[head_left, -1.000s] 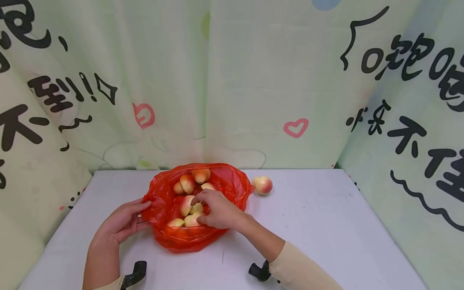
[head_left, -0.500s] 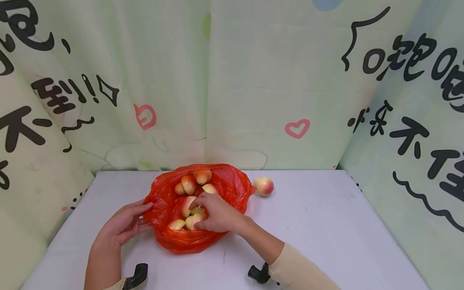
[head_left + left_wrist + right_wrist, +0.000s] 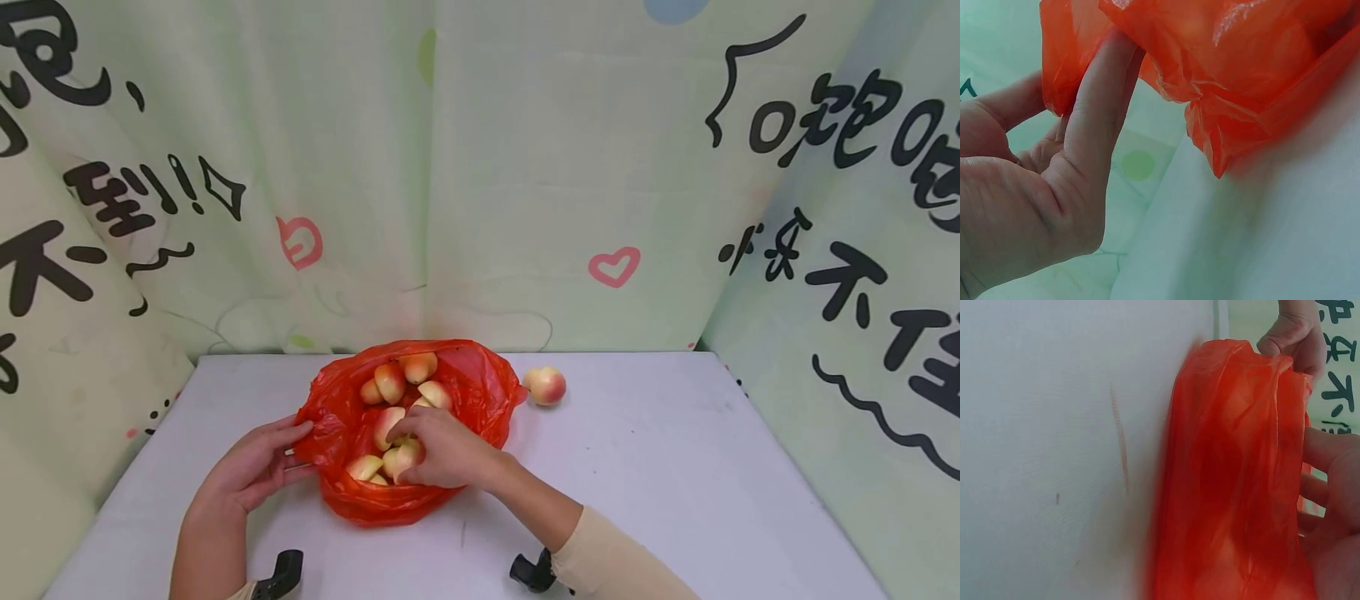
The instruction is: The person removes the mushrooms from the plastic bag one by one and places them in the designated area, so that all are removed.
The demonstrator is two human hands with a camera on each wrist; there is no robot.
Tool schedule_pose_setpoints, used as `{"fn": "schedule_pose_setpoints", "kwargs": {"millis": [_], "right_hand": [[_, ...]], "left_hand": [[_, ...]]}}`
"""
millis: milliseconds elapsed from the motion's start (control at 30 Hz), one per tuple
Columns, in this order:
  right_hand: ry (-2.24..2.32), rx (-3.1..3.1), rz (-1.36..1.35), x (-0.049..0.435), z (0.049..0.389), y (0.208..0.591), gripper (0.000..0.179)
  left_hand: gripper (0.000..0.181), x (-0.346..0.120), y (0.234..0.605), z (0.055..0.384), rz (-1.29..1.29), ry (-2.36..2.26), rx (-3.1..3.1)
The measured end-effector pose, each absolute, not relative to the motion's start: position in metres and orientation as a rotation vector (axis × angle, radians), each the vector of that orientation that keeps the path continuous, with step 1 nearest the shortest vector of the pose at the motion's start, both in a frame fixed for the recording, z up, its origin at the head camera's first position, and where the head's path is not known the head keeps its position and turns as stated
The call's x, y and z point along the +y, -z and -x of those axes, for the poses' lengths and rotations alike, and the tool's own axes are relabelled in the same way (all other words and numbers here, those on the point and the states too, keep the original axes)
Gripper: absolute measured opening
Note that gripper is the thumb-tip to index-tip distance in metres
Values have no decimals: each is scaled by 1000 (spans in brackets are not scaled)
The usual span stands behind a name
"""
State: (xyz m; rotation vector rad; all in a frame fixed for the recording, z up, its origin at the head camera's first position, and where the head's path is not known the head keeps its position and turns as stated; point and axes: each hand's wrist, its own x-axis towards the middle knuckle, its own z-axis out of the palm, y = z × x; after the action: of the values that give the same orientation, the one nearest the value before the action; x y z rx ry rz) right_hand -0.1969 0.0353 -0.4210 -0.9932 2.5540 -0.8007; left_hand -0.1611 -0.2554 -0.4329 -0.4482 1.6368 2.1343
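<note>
The left hand point(image 3: 255, 464) pinches the rim of a red bag point(image 3: 375, 505) as the right hand point(image 3: 447, 452), its hold unclear, hovers among bagged fruits point(image 3: 389, 382), one loose fruit point(image 3: 547, 386) left outside beyond it.

Here's the red plastic bag point(image 3: 367, 507), crinkled, mouth gaping upward, its edge pinched by the fingers of the left hand point(image 3: 255, 467)! One pale yellow fruit point(image 3: 409, 456) sits between thumb and fingers of the right hand point(image 3: 450, 450); red-blushed fruits point(image 3: 389, 382) cluster inside, beyond those fingertips!
</note>
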Motion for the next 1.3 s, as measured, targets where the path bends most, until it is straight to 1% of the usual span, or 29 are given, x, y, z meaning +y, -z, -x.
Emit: {"fn": "schedule_pose_setpoints", "kwargs": {"millis": [400,900,1300], "right_hand": [[822,2548,965,33,193,421,44],[732,2601,955,33,192,424,40],[734,2598,1012,30,191,426,41]], "left_hand": [[75,-256,429,157,442,-2143,1621],[75,-258,433,158,405,-2142,1615],[76,-257,433,157,405,-2148,1605]]}}
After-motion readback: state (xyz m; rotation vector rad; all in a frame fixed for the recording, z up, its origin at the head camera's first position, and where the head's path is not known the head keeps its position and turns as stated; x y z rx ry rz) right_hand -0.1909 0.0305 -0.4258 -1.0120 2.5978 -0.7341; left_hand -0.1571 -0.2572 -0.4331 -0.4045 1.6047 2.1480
